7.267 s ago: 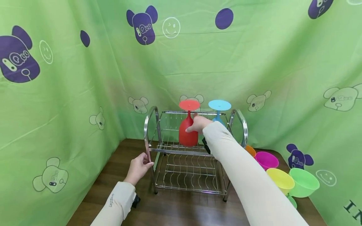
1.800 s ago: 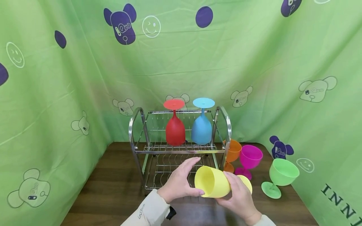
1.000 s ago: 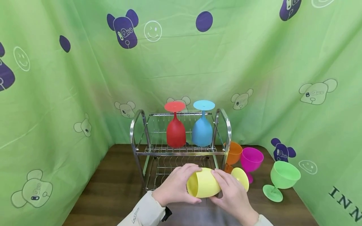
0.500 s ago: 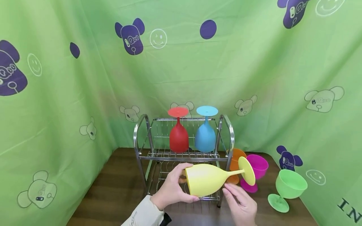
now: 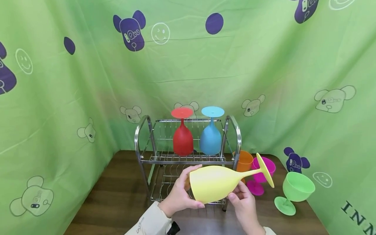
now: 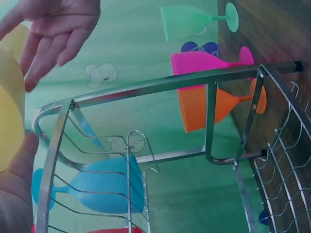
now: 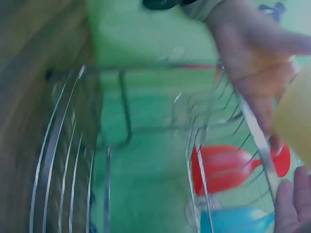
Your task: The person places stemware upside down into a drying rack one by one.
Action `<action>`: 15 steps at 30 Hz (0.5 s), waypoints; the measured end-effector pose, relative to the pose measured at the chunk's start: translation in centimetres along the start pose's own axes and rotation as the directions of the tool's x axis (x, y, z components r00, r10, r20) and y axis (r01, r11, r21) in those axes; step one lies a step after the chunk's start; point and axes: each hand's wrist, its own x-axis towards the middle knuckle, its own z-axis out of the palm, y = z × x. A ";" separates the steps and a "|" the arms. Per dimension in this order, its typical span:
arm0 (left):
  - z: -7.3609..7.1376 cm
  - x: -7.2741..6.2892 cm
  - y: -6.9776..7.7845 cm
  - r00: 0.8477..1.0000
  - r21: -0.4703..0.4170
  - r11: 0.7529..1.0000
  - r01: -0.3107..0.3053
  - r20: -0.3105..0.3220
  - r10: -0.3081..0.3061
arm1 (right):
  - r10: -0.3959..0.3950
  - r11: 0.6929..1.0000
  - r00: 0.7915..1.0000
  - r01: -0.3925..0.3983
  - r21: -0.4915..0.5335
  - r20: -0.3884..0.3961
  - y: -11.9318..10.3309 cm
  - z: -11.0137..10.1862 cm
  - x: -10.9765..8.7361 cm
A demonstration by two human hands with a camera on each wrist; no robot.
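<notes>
Of six cups, only the red cup point(image 5: 183, 140) and blue cup point(image 5: 210, 140) stand upside down on the rack point(image 5: 188, 162); the orange cup point(image 5: 244, 160), pink cup point(image 5: 271, 165) and green cup point(image 5: 298, 186) are beside it, on the table point(image 5: 102, 195). The yellow cup point(image 5: 212, 183) lies sideways between the hands, the left hand point(image 5: 180, 196) gripping its mouth end, the right hand point(image 5: 244, 205) touching beneath near the stem, gripping or not I can't tell.

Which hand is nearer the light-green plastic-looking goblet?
Right. The right hand is left of the green goblet; the left hand is farther left, at the rim of the yellow plastic-looking goblet.
</notes>
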 end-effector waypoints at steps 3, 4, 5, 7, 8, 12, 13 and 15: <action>0.1 -0.2 -0.2 0.997 0.066 0.995 0.069 -0.022 -0.068 | 0.047 0.988 0.999 -0.050 0.144 0.027 -0.2 0.7 0.1; 0.1 -0.3 -0.1 0.995 0.094 0.991 0.099 -0.036 -0.096 | 0.052 0.983 0.998 -0.056 0.173 0.029 -0.2 0.9 0.1; 0.2 -0.3 -0.1 0.991 0.123 0.984 0.130 -0.055 -0.124 | 0.049 0.983 0.999 -0.052 0.177 0.024 -0.3 1.3 0.1; 0.3 -0.4 0.0 0.984 0.193 0.966 0.170 -0.095 -0.154 | 0.040 0.987 0.999 -0.040 0.153 0.003 -0.6 2.0 0.2; 0.4 -0.5 0.1 0.981 0.230 0.956 0.183 -0.113 -0.160 | 0.040 0.990 0.999 -0.038 0.138 -0.011 -0.8 2.3 0.3; 0.6 -0.6 0.3 0.981 0.405 0.897 0.176 -0.150 -0.125 | 0.081 0.996 0.990 -0.078 0.038 -0.111 -1.5 4.0 0.6; 0.7 -0.7 0.3 0.981 0.437 0.882 0.175 -0.154 -0.118 | 0.090 0.996 0.986 -0.090 0.007 -0.138 -1.7 4.3 0.7; 0.6 -0.7 0.4 0.982 0.478 0.862 0.171 -0.156 -0.108 | 0.094 0.992 0.979 -0.106 -0.061 -0.181 -1.9 4.8 0.9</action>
